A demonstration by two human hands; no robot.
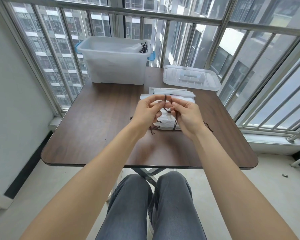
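Both hands are raised over the middle of the brown table [97, 135]. My left hand [148, 111] pinches a dark brown cord [175, 122], which loops over its fingertips. My right hand [186, 116] pinches the same cord just to the right, and a strand hangs down from it. Beneath the hands lies a stack of white packets [166, 121]. More short dark cords [152, 130] lie beside the stack, and one cord [208, 127] shows right of my right wrist.
A clear plastic storage bin [114, 64] with blue latches stands at the table's back left, with dark items inside. Its clear lid [191, 78] lies at the back right. A metal window railing [163, 18] runs behind the table. My knees [152, 205] are under the front edge.
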